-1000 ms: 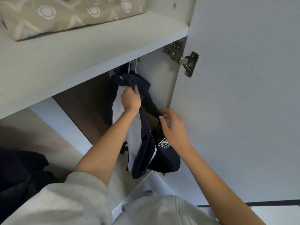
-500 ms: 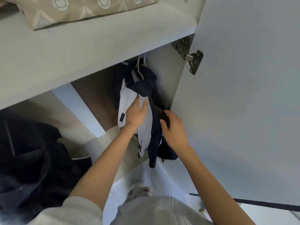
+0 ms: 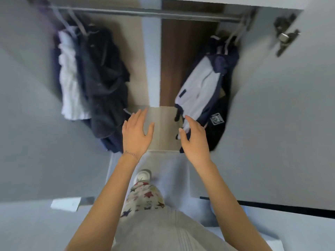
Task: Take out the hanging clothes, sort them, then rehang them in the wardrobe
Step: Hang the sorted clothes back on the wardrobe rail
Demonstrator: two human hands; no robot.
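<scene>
A navy and white jacket [image 3: 203,87] hangs on a hanger from the wardrobe rail [image 3: 145,13] at the right end, with a dark badge patch near its hem. At the rail's left end hang a dark fleece garment [image 3: 103,78] and a white ruffled garment [image 3: 69,84]. My left hand [image 3: 136,134] floats open in the gap between the two groups, holding nothing. My right hand [image 3: 194,140] is open too, fingers spread, just in front of the jacket's lower hem and apart from it.
The open right wardrobe door [image 3: 281,124] stands close to the jacket, its metal hinge [image 3: 285,37] at the top. The left door panel [image 3: 27,115] flanks the other side. A wood-brown back panel [image 3: 183,60] shows behind. My foot [image 3: 143,175] stands below on the floor.
Both hands have let go of the navy and white jacket and pulled back, open. The view has dropped, so the rail and the left clothes now show.
</scene>
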